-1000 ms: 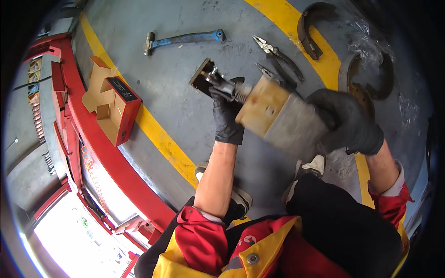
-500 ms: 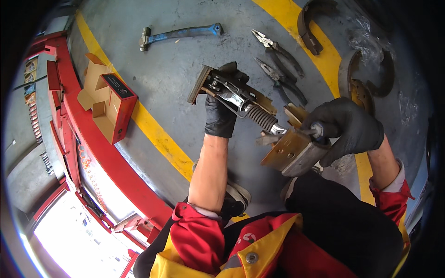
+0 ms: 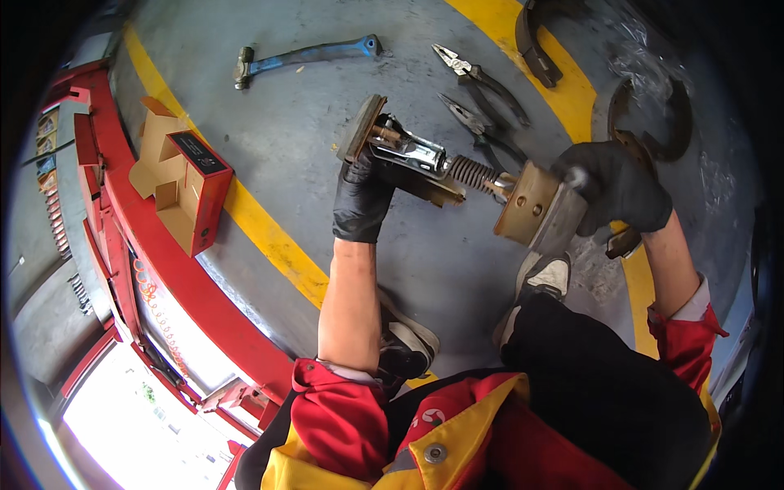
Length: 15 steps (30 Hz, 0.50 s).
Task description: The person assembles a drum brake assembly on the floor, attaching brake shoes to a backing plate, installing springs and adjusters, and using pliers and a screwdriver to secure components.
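My left hand, in a black glove, is closed round a brake shoe seen nearly end-on. Along that shoe lies a shiny metal adjuster. A dark coil spring runs from the adjuster's right end to a second brake shoe, with brownish metal and a grey outer face. Gripping this one from the right is my gloved right hand; some of its fingers are hidden. The joined parts are held up above the floor, between my forearms.
Beyond my hands lie a blue-handled hammer and two pliers, combination pliers and long-nose pliers. More brake shoes and clear plastic wrap are at right. An opened cardboard box stands by the red metal frame at left.
My right hand has raised and turned its brake shoe, so its face now points more toward me. The spring lies flatter. My left hand's shoe has tilted and shifted slightly left.
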Tool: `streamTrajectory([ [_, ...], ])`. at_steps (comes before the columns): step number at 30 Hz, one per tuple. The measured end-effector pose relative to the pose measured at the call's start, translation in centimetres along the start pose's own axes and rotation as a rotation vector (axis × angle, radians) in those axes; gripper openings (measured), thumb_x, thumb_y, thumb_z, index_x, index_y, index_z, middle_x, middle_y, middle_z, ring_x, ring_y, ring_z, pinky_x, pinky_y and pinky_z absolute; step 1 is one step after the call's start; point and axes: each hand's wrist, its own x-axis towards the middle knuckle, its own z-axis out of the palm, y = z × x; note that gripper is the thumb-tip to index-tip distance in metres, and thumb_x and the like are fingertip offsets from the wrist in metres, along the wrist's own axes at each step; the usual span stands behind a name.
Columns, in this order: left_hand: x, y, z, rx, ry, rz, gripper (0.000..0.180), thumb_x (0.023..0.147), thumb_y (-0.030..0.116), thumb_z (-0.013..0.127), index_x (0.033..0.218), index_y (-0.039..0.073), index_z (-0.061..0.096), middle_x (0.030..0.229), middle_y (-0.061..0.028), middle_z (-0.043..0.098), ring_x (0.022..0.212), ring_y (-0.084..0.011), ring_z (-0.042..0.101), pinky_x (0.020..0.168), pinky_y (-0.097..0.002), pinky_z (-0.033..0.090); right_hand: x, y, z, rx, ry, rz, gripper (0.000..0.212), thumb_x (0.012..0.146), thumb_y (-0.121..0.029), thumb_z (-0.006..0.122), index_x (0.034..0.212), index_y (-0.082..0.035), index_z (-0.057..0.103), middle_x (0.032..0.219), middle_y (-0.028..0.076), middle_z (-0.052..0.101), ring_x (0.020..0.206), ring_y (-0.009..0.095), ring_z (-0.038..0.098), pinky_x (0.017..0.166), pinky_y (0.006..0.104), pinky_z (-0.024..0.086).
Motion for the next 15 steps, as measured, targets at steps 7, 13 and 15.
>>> streamTrajectory([
  [7, 0.1, 3.9, 1.8, 0.361, -0.064, -0.165, 0.071, 0.081, 0.027, 0.085, 0.140, 0.002, 0.056, 0.119, -0.0063, 0.068, 0.102, -0.0185, 0.065, 0.092, -0.0336, 0.052, -0.2, 3.9, -0.4, 0.416, 0.250, 0.377, 0.042, 0.076, -0.005, 0.074, 0.118, -0.001, 0.068, 0.101, 0.005, 0.071, 0.092, 0.013, 0.065, 0.083, 0.0293, 0.054],
  [13, 0.9, 3.5, 2.9, 0.321, 0.002, -0.312, 0.069, 0.088, 0.026, 0.080, 0.146, 0.002, 0.051, 0.115, -0.0064, 0.068, 0.096, -0.0179, 0.066, 0.090, -0.0347, 0.055, 0.4, 8.1, -0.3, 0.581, 0.266, 0.310, 0.031, 0.098, -0.011, 0.062, 0.127, -0.001, 0.066, 0.117, 0.011, 0.070, 0.103, 0.021, 0.068, 0.089, 0.0307, 0.054],
  [15, 1.7, 3.0, 3.0, 0.244, 0.006, -0.304, 0.067, 0.090, 0.025, 0.079, 0.146, 0.002, 0.051, 0.118, -0.0076, 0.068, 0.096, -0.0191, 0.067, 0.091, -0.0358, 0.056, 0.7, 8.1, 0.3, 0.569, 0.295, 0.291, 0.028, 0.104, -0.018, 0.056, 0.124, 0.000, 0.066, 0.106, 0.004, 0.070, 0.093, 0.013, 0.067, 0.081, 0.0277, 0.054],
])
